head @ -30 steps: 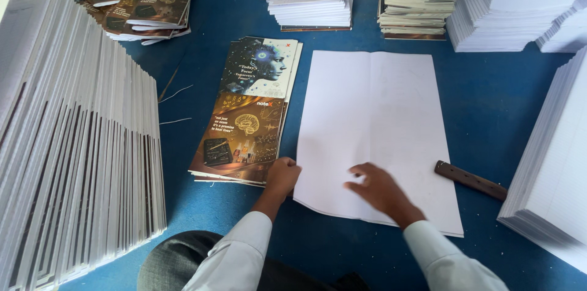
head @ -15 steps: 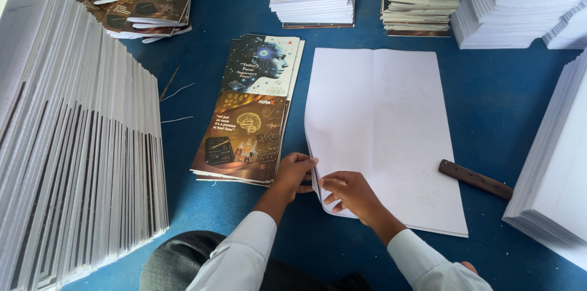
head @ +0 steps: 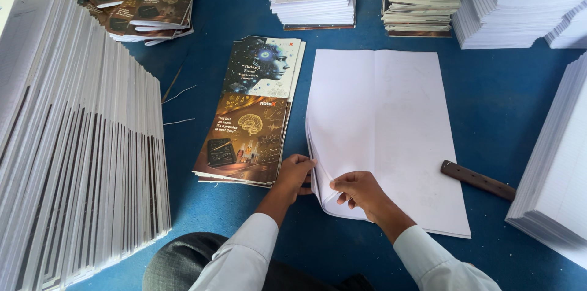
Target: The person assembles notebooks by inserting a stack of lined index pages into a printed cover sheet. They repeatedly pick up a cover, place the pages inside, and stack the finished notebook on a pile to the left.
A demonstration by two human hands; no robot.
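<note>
Where the stack of blank white sheets lies in the middle of the blue desk, its lower left corner is lifted and curled. The left hand pinches that corner's edge from the left, fingers curled on the paper, and the right hand grips the same raised sheets from below, thumb and fingers closed on them. Just left of the sheets lies a pile of printed covers. A dark wooden-handled tool rests at the sheets' lower right edge. Tall paper stacks fill the left of the frame, with more piles along the top and right.
</note>
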